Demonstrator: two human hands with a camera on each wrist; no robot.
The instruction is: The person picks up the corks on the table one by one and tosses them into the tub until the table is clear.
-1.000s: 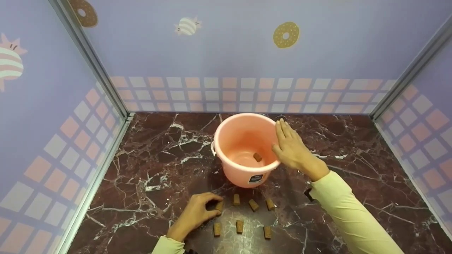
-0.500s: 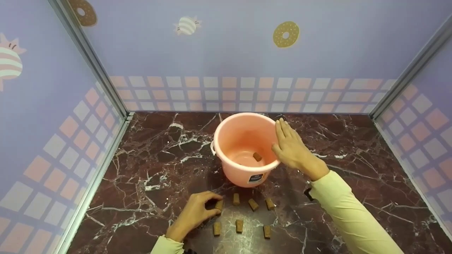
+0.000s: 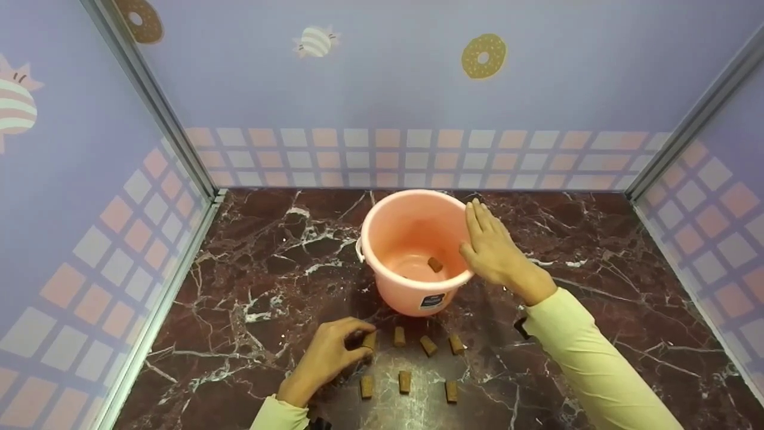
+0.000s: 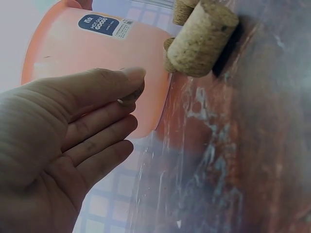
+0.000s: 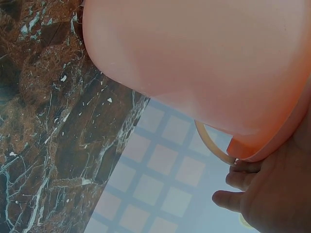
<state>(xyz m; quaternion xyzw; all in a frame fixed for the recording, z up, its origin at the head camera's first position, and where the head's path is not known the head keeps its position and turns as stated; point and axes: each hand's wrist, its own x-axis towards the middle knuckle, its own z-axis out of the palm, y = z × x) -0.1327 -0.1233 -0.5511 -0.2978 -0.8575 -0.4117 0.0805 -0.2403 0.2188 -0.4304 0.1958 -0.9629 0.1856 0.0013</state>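
My left hand (image 3: 331, 352) pinches a tapered cork (image 3: 369, 341) between thumb and fingertips, low over the table. In the left wrist view most of that cork (image 4: 132, 97) is hidden by the thumb, and the other fingers extend loosely. A pink bucket (image 3: 406, 298) stands upright just beyond, with one cork (image 3: 435, 264) plainly visible on its inside bottom. My right hand (image 3: 498, 254) rests on the bucket's right rim, fingers straight. In the right wrist view those fingers (image 5: 233, 199) lie beside the rim and the bucket's handle (image 5: 211, 143).
Several more corks lie in front of the bucket, among them a near-left cork (image 3: 366, 387), a middle cork (image 3: 404, 382) and a right cork (image 3: 452, 392). The dark marbled tabletop (image 3: 286, 269) meets patterned panels (image 3: 388, 89) behind and at both sides.
The left hand and the cork in its fingers have shifted very slightly up and to the left. The right hand and the bucket stay in place.
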